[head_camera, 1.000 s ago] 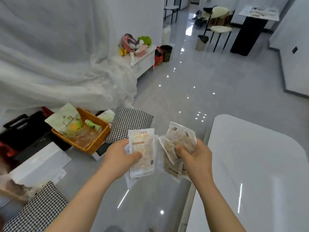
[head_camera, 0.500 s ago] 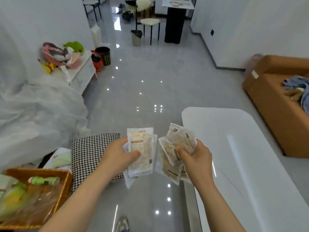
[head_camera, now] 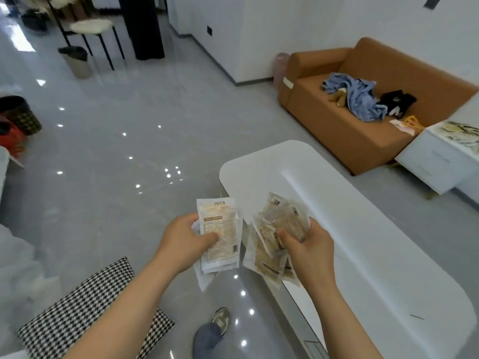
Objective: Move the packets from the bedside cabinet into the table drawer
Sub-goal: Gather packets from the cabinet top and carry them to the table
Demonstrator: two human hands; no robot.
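So the person's got packets in both hands, held up in the air at the bench's [head_camera: 363,242] left edge. The left stack of packets [head_camera: 221,229] sits lengthwise pointing away from the person, printed header at the far end and a barcode at the near right corner, hanging over the floor just left of the bench. The right bunch of packets [head_camera: 280,221] is way messier: fanned out, long sides leaning off at slightly different angles, mostly up and a bit toward the bench, overlapping its left edge.

Grip-wise, the left hand [head_camera: 184,242] has its fingers [head_camera: 211,238] curled in, thumb pressed flat across the front of the top packet, the rest tucked behind the stack, so it's pinched tight. The right hand [head_camera: 308,252] does the same, fingers [head_camera: 285,235] clamped, thumb on top of the fan and the others wrapped under it.

The packets look like flat see-through sachets with whitish edges and something tan inside, plus a brown label strip near the top of the left one. The print is too small to read properly.

A houndstooth cushion [head_camera: 77,314] lies on the floor well left of the bench.
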